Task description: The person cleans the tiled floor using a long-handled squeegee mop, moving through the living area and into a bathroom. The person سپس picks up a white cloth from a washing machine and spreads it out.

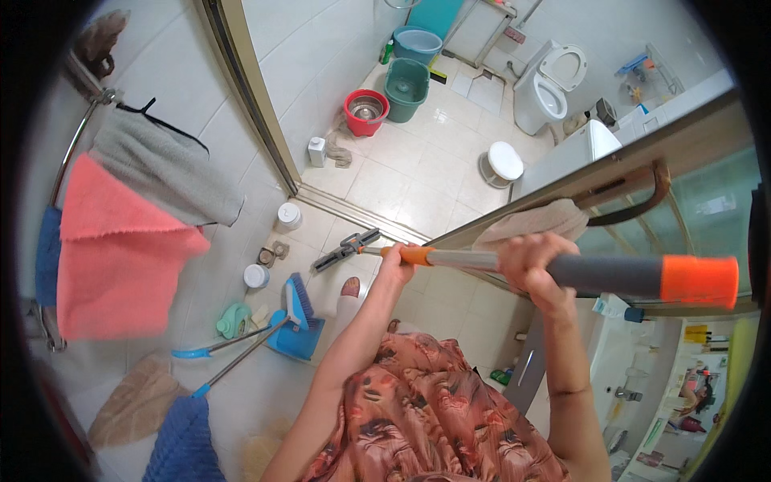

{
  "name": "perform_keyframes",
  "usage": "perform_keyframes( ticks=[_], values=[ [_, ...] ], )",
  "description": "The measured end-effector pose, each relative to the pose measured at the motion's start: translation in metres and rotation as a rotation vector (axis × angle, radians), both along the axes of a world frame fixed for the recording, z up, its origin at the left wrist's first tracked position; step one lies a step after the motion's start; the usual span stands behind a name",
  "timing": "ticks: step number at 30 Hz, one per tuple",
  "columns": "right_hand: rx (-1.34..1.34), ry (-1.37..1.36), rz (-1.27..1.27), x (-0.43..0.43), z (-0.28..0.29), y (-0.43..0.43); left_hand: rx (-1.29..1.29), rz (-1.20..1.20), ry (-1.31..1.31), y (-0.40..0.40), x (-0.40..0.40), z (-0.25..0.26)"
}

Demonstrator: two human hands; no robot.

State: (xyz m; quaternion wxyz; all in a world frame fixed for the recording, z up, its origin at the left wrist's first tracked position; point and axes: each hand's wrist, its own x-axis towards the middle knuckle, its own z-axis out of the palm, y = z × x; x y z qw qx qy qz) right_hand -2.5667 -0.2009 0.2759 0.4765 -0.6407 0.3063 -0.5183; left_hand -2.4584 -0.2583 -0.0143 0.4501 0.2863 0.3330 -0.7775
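A long floor mop with a silver pole (pixel 464 259) and a grey and orange end grip (pixel 608 277) runs across in front of me. My left hand (pixel 399 264) is closed around the orange collar low on the pole. My right hand (pixel 538 268) is wrapped around the pole where it meets the dark grey grip. The grey mop head (pixel 346 250) lies on the tiles beside the metal door track (pixel 361 211), ahead of my slippered foot (pixel 350 287). To the left of my left forearm are a blue broom (pixel 298 301) and a blue dustpan (pixel 304 340).
Containers (pixel 290 215) and a green jug (pixel 234 320) stand along the left wall, below hanging towels (pixel 120 253). A sliding glass door (pixel 692 211) is at right. Beyond the track are a red bucket (pixel 365 128), a green bucket (pixel 406 108), a white stool (pixel 505 161) and a toilet (pixel 536 114).
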Motion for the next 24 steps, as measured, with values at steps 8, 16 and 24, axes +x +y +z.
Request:
perform_keyframes(
  ticks=[8,16,24],
  values=[
    [-0.111,-0.068,-0.223,-0.038,0.038,0.008,0.033,-0.310,0.109,-0.045,-0.046,0.053],
    [0.095,0.273,-0.730,-0.017,-0.040,-0.031,-0.330,-0.609,0.088,-0.123,-0.109,0.061],
    [1.132,-0.611,-0.611,-0.027,-0.060,-0.031,-0.312,-0.867,-0.231,-0.116,-0.118,0.046]
  ],
)
